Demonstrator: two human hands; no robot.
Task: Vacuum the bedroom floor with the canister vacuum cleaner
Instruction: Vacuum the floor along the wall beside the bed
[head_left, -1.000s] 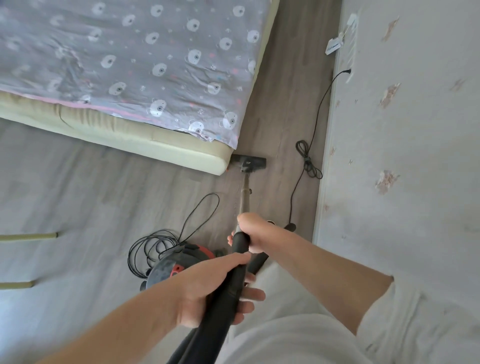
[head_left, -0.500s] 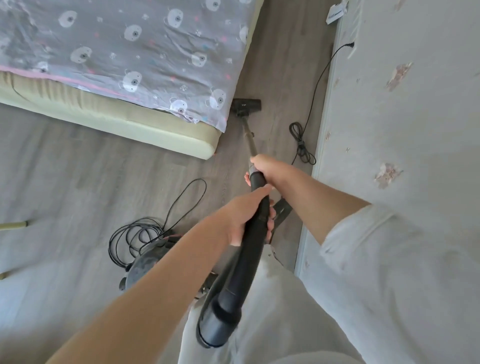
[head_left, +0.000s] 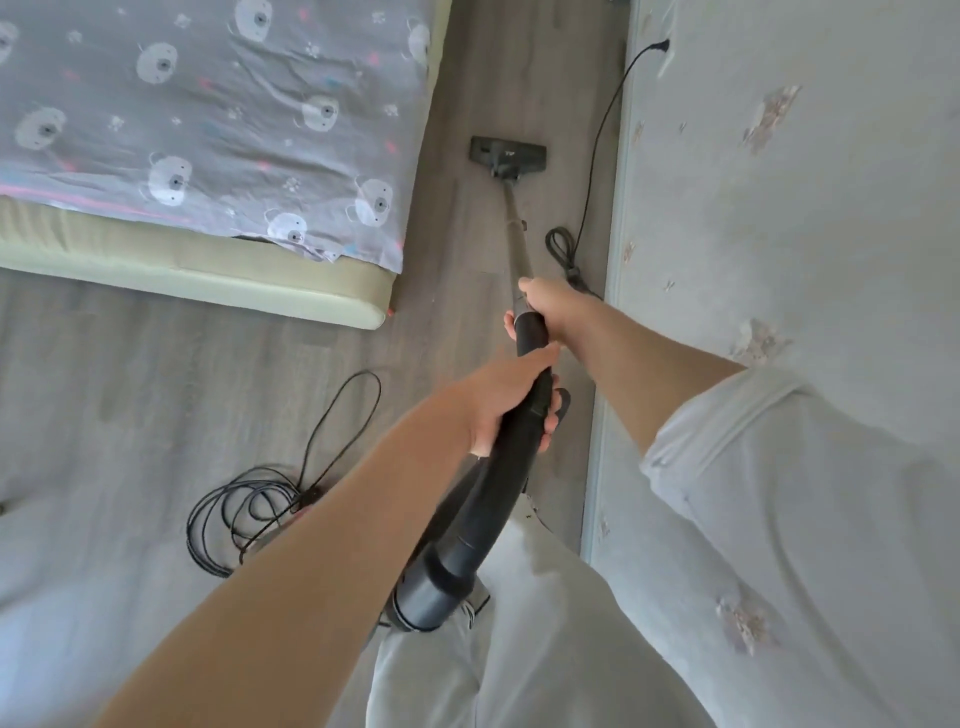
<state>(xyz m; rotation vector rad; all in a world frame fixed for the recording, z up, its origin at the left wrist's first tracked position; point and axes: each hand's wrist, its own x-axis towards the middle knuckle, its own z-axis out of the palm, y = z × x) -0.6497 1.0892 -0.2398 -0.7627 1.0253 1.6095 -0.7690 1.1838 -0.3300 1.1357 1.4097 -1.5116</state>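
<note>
Here both hands grip the stiff wand (head_left: 511, 218), the right hand (head_left: 545, 310) ahead of the left hand (head_left: 511, 402) on its black handle, steering the light floor nozzle (head_left: 508, 152) at upper centre, between bed (head_left: 208, 270) and wall (head_left: 779, 260).

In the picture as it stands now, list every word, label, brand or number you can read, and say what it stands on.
None can be read.
Floor nozzle: a small pale mark on top, too blurred to read.
Bed sheet: bear faces and small shapes only, no letters.
</note>
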